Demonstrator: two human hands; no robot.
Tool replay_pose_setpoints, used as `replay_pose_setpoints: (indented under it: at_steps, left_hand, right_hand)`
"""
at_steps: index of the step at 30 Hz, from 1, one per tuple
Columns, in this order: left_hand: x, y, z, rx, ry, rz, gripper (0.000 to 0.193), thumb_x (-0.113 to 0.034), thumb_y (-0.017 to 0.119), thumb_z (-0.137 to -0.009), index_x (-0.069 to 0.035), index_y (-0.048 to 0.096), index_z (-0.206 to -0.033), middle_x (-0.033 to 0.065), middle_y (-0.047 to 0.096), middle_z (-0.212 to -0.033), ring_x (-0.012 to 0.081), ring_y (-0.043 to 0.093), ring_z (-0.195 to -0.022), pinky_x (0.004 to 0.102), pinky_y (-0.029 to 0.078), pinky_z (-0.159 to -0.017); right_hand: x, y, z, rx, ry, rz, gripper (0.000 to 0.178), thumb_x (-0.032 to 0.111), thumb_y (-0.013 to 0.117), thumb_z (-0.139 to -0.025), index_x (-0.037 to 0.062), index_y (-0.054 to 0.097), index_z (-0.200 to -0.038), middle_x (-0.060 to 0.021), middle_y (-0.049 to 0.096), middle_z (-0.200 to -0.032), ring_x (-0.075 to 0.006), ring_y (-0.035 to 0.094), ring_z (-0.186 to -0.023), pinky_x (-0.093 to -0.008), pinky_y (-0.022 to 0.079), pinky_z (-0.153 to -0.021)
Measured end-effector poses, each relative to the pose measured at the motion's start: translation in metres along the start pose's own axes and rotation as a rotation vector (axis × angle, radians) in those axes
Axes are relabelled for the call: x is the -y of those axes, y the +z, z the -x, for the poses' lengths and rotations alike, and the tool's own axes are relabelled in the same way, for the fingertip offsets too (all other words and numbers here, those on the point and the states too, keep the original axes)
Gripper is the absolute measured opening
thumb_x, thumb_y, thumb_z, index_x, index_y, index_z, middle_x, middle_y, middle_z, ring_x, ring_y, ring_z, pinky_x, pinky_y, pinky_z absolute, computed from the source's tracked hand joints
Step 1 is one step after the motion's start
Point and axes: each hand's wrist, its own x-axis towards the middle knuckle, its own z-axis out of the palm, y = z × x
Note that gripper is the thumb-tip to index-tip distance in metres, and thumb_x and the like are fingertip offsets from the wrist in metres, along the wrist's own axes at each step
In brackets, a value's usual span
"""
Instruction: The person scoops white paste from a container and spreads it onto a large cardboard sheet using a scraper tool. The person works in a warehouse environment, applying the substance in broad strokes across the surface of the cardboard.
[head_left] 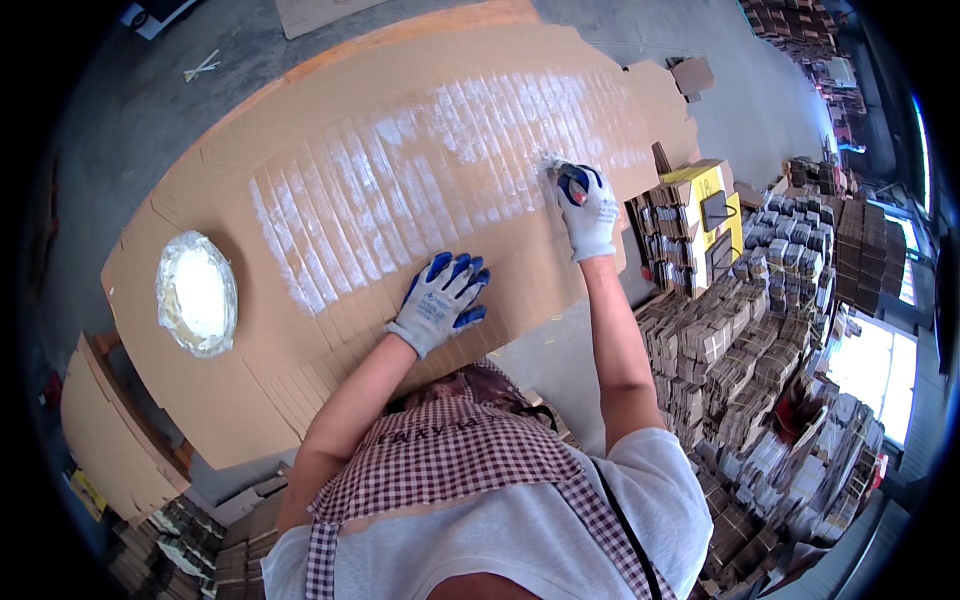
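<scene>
A fanned row of flat brown cardboard blanks (330, 120) lies across a large board, their upper edges streaked with white glue (400, 190). My left hand (443, 300), in a white and blue glove, presses flat with fingers spread on the near part of the row. My right hand (583, 208), gloved the same way, is closed on a small glue brush (552, 168) whose white tip touches the cardboard at the right end of the streaks.
A round bowl of white glue (197, 292) wrapped in plastic sits on the cardboard at the left. Stacks of bundled folded cartons (740, 350) fill the right side. A yellow box (705, 215) stands among them. Grey concrete floor (130, 90) lies beyond.
</scene>
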Motion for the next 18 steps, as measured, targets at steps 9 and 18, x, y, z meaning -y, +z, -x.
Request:
replay_pose_setpoints:
  at_steps: [9, 18]
  left_hand:
    - [-0.002, -0.003, -0.002, 0.043, -0.006, -0.019, 0.058, -0.049, 0.056, -0.093, -0.015, 0.054, -0.139, 0.0078, 0.05, -0.146, 0.0242, 0.046, -0.135, 0.0473, 0.031, -0.115]
    - [-0.001, -0.003, -0.001, 0.08, -0.018, -0.003, 0.059, -0.05, 0.055, -0.093, -0.016, 0.052, -0.141, 0.0073, 0.049, -0.147, 0.0239, 0.044, -0.136, 0.0475, 0.031, -0.116]
  right_hand:
    - [-0.024, 0.014, -0.008, 0.036, -0.029, 0.076, 0.032, 0.019, 0.077, -0.08, 0.0093, 0.066, -0.109, -0.0146, 0.067, -0.108, -0.0339, 0.063, -0.101, -0.0424, 0.051, -0.088]
    - [-0.015, 0.02, 0.001, 0.044, -0.046, 0.049, 0.031, 0.017, 0.075, -0.081, 0.0102, 0.067, -0.11, -0.0117, 0.067, -0.107, -0.0329, 0.064, -0.1, -0.042, 0.052, -0.086]
